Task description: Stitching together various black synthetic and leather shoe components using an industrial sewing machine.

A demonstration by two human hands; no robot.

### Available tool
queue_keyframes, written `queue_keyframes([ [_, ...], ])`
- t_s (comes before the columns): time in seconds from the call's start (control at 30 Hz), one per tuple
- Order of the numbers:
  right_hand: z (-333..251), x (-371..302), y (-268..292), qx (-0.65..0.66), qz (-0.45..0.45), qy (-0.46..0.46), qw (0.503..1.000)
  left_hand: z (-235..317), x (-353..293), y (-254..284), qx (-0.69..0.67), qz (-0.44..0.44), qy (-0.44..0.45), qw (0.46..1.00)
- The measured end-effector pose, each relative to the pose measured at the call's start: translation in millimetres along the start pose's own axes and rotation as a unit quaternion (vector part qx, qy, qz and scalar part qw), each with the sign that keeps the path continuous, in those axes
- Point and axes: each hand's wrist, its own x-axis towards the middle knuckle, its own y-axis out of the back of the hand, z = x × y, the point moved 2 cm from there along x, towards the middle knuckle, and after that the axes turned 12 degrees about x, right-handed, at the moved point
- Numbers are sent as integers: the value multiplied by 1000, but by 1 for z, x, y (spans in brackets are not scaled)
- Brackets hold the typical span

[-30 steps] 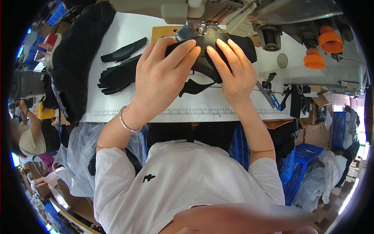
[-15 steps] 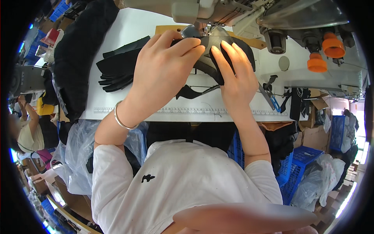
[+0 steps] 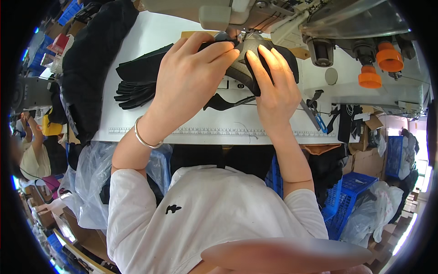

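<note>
At the sewing machine, both my hands are on a black fabric piece with a grey-beige panel, right under the needle area. My left hand is closed, its thumb and fingers pinching the fabric's edge left of the needle. My right hand presses the fabric from the right; its fingers lie close together, with a black edge showing between them. Beside my left wrist lies a stack of cut black pieces, fanned at its lower end. A narrow black strip hangs toward me between my forearms.
A ruler scale runs along the table's front edge. Blue-handled snips lie at right, below orange cone-shaped parts. Dark padded cloth covers the left side. Plastic bags and blue crates flank me; another person is far left.
The fabric has shifted slightly under the needle, with my hands still on it. The stacked black pieces and the narrow strip have moved a little.
</note>
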Motion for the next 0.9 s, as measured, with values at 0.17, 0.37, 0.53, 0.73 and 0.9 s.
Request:
queue_keyframes([
  [0.17, 0, -1, -1, 0, 13, 5, 1000, -2, -2, -2, -2, 6, -2, 1000],
  [0.37, 8, 0, -3, 20, 14, 8, 1000, -2, -3, -10, -4, 22, 12, 1000],
  [0.53, 8, 2, -3, 9, 14, 14, 1000, -3, -6, -13, -16, 50, 26, 998],
  [0.73, 4, -2, -4, 12, 18, 13, 1000, 0, -12, -8, -29, 6, 49, 998],
  [0.9, 2, 2, -1, 11, 4, 12, 1000, -4, -11, -13, -22, 45, 20, 999],
])
